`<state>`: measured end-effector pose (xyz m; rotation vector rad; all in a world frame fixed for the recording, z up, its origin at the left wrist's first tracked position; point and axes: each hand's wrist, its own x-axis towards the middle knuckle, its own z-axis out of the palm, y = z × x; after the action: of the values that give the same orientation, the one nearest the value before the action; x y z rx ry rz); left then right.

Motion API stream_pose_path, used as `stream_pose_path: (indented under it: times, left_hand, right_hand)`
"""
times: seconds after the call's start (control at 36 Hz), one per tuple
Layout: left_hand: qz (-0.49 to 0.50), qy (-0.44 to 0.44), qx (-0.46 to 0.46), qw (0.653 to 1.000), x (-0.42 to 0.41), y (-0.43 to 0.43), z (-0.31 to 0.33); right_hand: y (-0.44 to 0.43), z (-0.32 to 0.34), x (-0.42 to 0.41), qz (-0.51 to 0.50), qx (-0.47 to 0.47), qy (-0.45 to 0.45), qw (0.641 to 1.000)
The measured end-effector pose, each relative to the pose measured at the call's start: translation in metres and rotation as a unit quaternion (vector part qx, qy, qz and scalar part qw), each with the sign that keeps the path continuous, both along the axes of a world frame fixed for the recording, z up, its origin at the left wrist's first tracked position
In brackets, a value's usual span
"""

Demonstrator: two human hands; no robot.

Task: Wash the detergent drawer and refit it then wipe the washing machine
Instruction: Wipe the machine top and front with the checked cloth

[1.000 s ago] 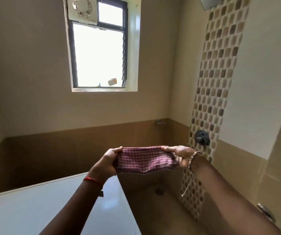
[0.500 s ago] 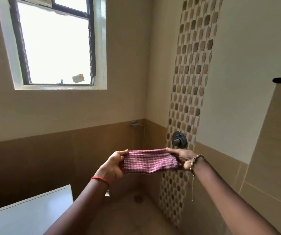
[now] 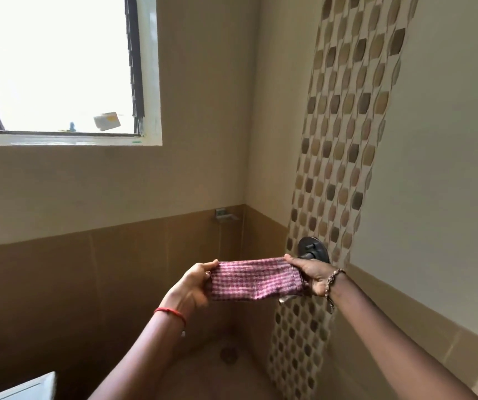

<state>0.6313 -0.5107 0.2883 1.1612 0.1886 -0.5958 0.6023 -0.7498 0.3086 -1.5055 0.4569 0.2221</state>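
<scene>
Cloth (image 3: 256, 281) stretched between left hand (image 3: 194, 284) and right hand (image 3: 312, 274); shower valve (image 3: 312, 249) just behind right hand; window (image 3: 58, 67) upper left; washing machine corner (image 3: 30, 386) lower left.

No readable text, label or number anywhere.

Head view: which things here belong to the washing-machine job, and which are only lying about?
For the job: checked cloth, stretched between left hand and right hand; washing machine, only a white corner showing.
Just there: window, small box on its sill, tap knob on the wall, floor drain.
</scene>
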Motion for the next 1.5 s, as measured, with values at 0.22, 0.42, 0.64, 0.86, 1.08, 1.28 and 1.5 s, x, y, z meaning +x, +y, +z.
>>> stream_pose_path:
  times: [0.22,0.42,0.64,0.86,1.08,1.28,1.5]
  left_hand:
    - [0.024,0.008,0.025,0.999,0.07,-0.027,-0.022]
    - [0.049,0.015,0.017,0.999,0.144,-0.052,-0.043]
    - [0.086,0.011,0.011,0.996,0.232,-0.082,-0.05]
    - [0.125,0.012,0.023,0.992,0.308,-0.102,-0.057]
    - [0.155,0.028,0.004,0.988,0.385,-0.109,-0.075]
    - [0.187,0.005,0.038,0.982,0.454,-0.111,-0.099]
    - [0.248,-0.099,0.179,0.947,0.534,-0.104,-0.127]
  right_hand:
    - [-0.027,-0.026,0.074,0.001,0.029,-0.003,1.0]
    - [-0.05,-0.048,0.163,0.022,0.046,-0.012,0.999]
    - [-0.073,-0.056,0.267,0.035,0.042,-0.025,0.998]
    - [-0.084,-0.071,0.362,0.027,0.037,-0.027,0.999]
    - [-0.083,-0.099,0.451,0.016,-0.084,-0.09,0.992]
    - [-0.077,-0.12,0.526,0.044,-0.267,-0.177,0.946]
    - [-0.058,-0.129,0.604,0.072,-0.351,-0.175,0.917]
